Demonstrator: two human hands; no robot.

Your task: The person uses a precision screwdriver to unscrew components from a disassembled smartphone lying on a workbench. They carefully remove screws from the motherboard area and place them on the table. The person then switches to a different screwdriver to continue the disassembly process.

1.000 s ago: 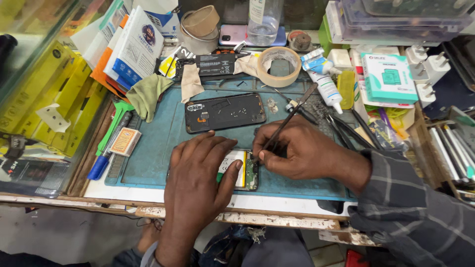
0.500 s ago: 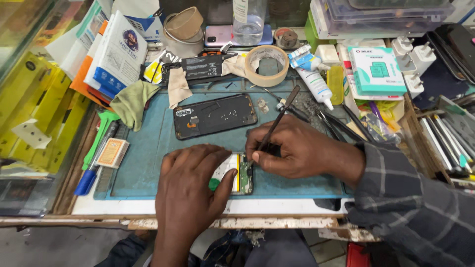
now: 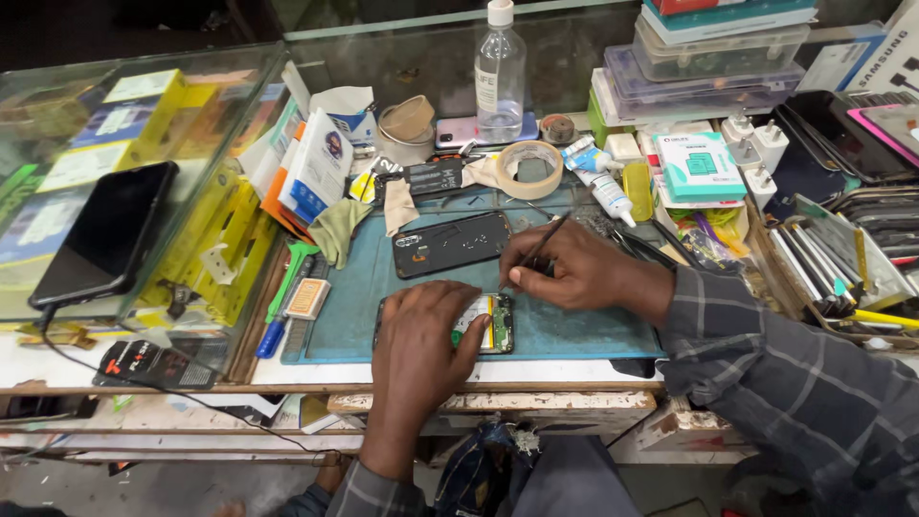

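Pinched in right hand [image 3: 574,273]: thin black tool [image 3: 534,251], tip down at opened phone [image 3: 486,324]. Left hand [image 3: 421,335] lies flat on phone, near edge of blue mat [image 3: 574,330]; back cover [image 3: 450,243] lies farther off.

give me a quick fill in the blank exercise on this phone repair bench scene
1. The left hand presses down on the opened phone, which lies on a ____ work mat.
2. The right hand holds thin ____ over the opened phone.
3. The roll of tape lies just in front of a clear plastic ____.

Missing words: blue; tweezers; bottle
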